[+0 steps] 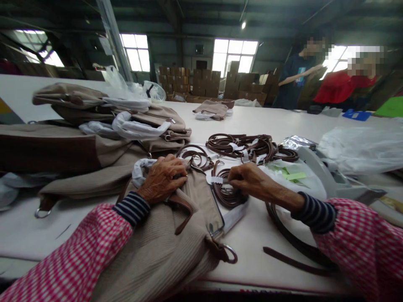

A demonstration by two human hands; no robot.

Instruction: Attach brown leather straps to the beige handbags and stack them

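A tan ribbed handbag [163,243] lies in front of me on the white table [270,121], its zip top open. My left hand [163,178] rests closed on the bag's top edge, gripping the fabric beside a paper-wrapped handle [140,167]. My right hand [248,180] pinches a coiled brown leather strap [225,191] bound with a white paper band, just right of the bag's opening. A metal ring [231,253] hangs at the bag's near corner.
More coiled brown straps [252,147] lie behind my hands. A stack of tan bags [103,117] fills the left. A clear plastic bag [362,149] and a loose brown strap [296,247] lie right. Two people stand at back right by cardboard boxes [204,82].
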